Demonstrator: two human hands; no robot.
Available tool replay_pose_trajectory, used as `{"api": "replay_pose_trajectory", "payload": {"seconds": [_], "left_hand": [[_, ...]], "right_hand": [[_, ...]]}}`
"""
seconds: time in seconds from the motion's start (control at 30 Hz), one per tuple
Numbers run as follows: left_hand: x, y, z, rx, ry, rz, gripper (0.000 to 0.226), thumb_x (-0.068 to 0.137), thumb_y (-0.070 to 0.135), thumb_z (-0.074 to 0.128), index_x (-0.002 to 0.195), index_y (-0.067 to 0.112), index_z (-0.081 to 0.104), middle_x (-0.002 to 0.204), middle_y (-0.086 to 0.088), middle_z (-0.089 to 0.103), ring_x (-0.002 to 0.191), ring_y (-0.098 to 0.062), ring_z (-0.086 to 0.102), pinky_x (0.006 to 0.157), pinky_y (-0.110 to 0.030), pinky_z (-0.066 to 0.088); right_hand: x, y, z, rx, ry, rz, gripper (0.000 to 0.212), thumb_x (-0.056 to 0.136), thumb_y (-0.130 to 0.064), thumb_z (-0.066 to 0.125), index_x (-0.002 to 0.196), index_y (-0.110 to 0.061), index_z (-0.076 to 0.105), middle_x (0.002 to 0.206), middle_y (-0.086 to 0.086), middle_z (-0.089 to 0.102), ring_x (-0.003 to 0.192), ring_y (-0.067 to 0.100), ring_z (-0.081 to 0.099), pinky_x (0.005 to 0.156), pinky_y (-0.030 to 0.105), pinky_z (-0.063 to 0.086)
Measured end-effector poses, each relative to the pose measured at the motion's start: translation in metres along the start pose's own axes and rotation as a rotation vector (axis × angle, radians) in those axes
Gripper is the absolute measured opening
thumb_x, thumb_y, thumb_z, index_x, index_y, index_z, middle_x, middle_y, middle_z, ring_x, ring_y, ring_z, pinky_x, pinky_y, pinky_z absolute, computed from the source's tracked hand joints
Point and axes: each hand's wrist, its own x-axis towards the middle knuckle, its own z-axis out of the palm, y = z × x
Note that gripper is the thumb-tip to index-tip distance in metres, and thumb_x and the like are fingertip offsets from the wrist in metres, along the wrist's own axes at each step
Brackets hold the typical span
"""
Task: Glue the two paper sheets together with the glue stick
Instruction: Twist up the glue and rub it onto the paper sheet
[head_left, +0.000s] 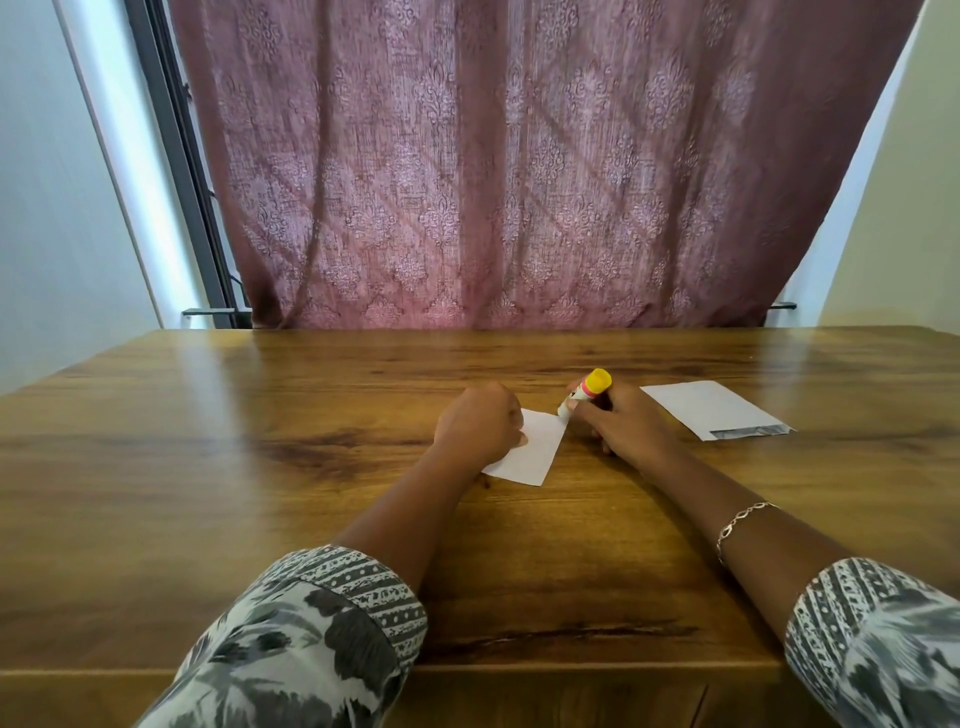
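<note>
A small white paper sheet (535, 452) lies on the wooden table (208, 441) in the middle. My left hand (478, 426) rests on its left part with curled fingers, pressing it down. My right hand (621, 423) grips a glue stick (584, 392) with a yellow end and white body, tilted so its lower tip touches the sheet's far right corner. A second, larger white sheet (714, 408) lies flat to the right of my right hand, apart from it.
A patterned mauve curtain (493, 166) hangs behind the table's far edge. Bare tabletop extends to the left and in front of the sheets. The table's near edge runs just below my forearms.
</note>
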Motion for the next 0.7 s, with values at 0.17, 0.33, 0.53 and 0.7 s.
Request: {"api": "replay_pose_trajectory", "payload": {"seconds": [0.17,0.33,0.53,0.7], "left_hand": [[0.0,0.0,0.0,0.009,0.0,-0.002,0.027,0.083,0.019,0.063,0.11,0.013,0.065,0.119,-0.005,0.063,0.108,-0.02,0.057,0.083,-0.026,0.044],[0.001,-0.002,0.0,0.017,-0.005,-0.003,0.025,0.082,0.021,0.065,0.107,0.014,0.066,0.119,-0.005,0.063,0.107,-0.021,0.057,0.085,-0.03,0.046],[0.001,-0.002,0.0,0.022,-0.017,-0.005,0.027,0.082,0.023,0.065,0.108,0.016,0.065,0.12,-0.003,0.062,0.108,-0.02,0.055,0.086,-0.03,0.045],[0.001,-0.004,0.0,0.035,-0.015,0.009,0.027,0.082,0.024,0.065,0.107,0.017,0.065,0.119,-0.002,0.062,0.107,-0.019,0.055,0.084,-0.029,0.045]], "right_hand": [[0.001,0.001,0.001,-0.037,-0.005,-0.031,0.03,0.087,-0.026,0.055,0.111,-0.009,0.056,0.091,0.005,0.057,0.062,0.006,0.045,0.056,0.015,0.035],[-0.001,0.0,0.001,-0.038,-0.013,-0.068,0.029,0.086,-0.024,0.058,0.109,-0.007,0.06,0.099,0.011,0.064,0.083,0.019,0.054,0.067,0.027,0.04],[-0.008,-0.002,-0.002,-0.009,-0.03,-0.125,0.025,0.084,-0.024,0.06,0.104,-0.01,0.06,0.097,0.008,0.064,0.085,0.018,0.054,0.067,0.026,0.04],[-0.013,-0.004,-0.002,-0.013,-0.045,-0.167,0.024,0.083,-0.025,0.061,0.102,-0.012,0.059,0.091,0.001,0.059,0.082,0.015,0.052,0.062,0.017,0.038]]}}
